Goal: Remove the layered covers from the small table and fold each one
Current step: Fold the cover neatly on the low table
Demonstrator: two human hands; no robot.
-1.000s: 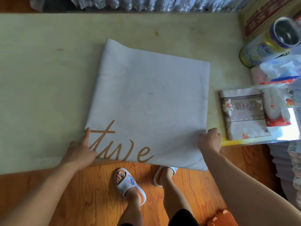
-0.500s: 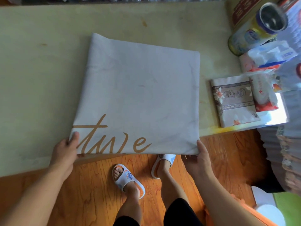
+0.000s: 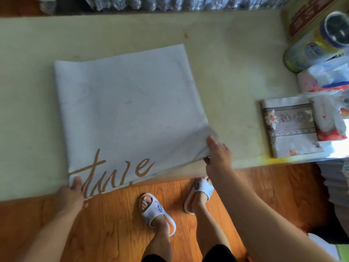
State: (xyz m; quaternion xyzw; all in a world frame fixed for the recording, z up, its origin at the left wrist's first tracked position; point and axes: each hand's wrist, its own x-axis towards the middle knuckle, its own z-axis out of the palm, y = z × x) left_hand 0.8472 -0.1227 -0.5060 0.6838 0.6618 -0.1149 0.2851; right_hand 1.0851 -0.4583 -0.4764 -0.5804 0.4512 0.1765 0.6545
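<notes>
Cover (image 3: 124, 114) lies flat mid-frame on the surface (image 3: 236, 76); left hand (image 3: 70, 195) pinches its lower-left corner, right hand (image 3: 219, 156) its lifted lower-right corner.

A home: wooden floor (image 3: 113, 224), house slippers (image 3: 156, 212), tissue packs (image 3: 328, 118).

Pale yellow-green table top (image 3: 236, 76). White cover (image 3: 124, 114) with tan script at centre, near edge overhanging. Folded floral cover (image 3: 290, 127) at 3 o'clock, beside tissue packs (image 3: 328, 118). Tin can (image 3: 317, 44) at 2 o'clock.
</notes>
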